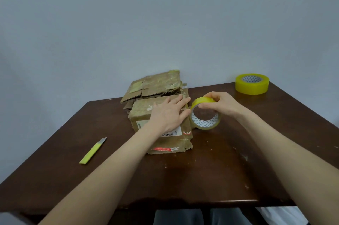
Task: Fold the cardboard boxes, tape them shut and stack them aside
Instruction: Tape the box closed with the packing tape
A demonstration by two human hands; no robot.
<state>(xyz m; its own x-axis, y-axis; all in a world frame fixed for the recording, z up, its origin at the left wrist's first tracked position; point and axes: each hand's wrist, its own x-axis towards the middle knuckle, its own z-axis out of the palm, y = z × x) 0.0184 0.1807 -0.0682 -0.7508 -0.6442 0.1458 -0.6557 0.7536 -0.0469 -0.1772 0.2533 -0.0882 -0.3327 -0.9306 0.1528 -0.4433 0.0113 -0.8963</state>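
From my remote seat I see the cardboard box sitting mid-table, its long axis running roughly from the near edge toward the wall, labelled end toward me. The left hand lies flat on its top, fingers straight and close together, tips pointing right. The right hand curls fingers and thumb over the top of a yellow tape roll, which stands on edge just beside the box's right side, its open core facing me. Behind the box a stack of flattened cardboard leans at the wall. A second tape roll lies flat at the far right corner. A yellow utility knife lies diagonally at left, blade aimed toward the box.
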